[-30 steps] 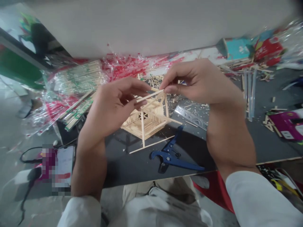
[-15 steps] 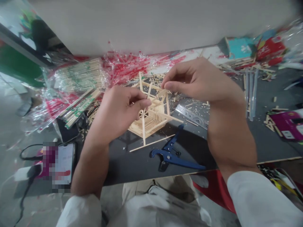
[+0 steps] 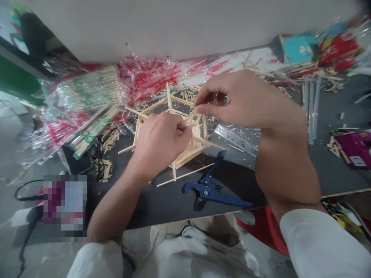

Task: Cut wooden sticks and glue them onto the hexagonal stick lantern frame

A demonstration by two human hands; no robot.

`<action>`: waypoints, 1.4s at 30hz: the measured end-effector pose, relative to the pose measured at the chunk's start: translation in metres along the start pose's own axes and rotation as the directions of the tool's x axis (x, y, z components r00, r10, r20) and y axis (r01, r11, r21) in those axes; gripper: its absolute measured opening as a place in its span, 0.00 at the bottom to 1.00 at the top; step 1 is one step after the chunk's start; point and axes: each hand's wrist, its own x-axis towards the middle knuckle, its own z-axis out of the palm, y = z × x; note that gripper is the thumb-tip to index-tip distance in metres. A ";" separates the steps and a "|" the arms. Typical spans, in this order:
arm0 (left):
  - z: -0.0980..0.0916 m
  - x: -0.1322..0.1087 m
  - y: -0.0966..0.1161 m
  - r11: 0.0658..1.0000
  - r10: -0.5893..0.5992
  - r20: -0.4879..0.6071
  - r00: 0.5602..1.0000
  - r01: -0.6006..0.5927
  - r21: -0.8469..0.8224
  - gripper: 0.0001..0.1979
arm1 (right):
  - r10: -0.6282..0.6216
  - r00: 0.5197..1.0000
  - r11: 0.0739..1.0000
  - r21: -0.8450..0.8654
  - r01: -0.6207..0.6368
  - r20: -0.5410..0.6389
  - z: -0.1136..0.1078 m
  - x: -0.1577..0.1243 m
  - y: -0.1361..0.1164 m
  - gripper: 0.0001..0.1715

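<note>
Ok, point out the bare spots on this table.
Bare: the black tabletop in front of the pale wooden stick model, left of the blue plastic cutter; also between the clear glue sticks and purple box. Crowded: the back, with wrapped chopstick packs.

A plain off-white wall [image 3: 185, 27] fills the view at 12 o'clock under soft, even light. Below it lies a dark grey flat-topped work table [image 3: 162, 202], its near edge at 6 o'clock. Grey concrete floor [image 3: 17, 251] shows at 8 o'clock, a green panel [image 3: 13, 81] at 10 o'clock and a red plastic seat [image 3: 259, 231] at 5 o'clock.
</note>
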 end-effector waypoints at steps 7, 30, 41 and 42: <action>0.005 0.003 0.003 0.996 -0.057 -0.022 0.998 0.059 0.072 0.17 | -0.079 0.997 0.994 0.081 0.080 -0.017 0.009 0.006 0.011 0.03; 0.005 0.009 0.000 0.999 -0.017 0.024 1.000 0.016 0.041 0.25 | -0.075 0.997 0.990 0.116 0.078 -0.027 0.020 0.011 0.013 0.09; 0.005 0.009 0.003 0.997 -0.036 0.007 0.999 0.036 0.067 0.27 | -0.090 0.996 0.994 0.065 0.091 -0.022 0.025 0.013 0.011 0.08; 0.005 0.009 0.003 0.997 -0.042 0.007 0.999 0.042 0.071 0.27 | -0.090 0.996 0.995 0.037 0.091 -0.025 0.025 0.013 0.010 0.08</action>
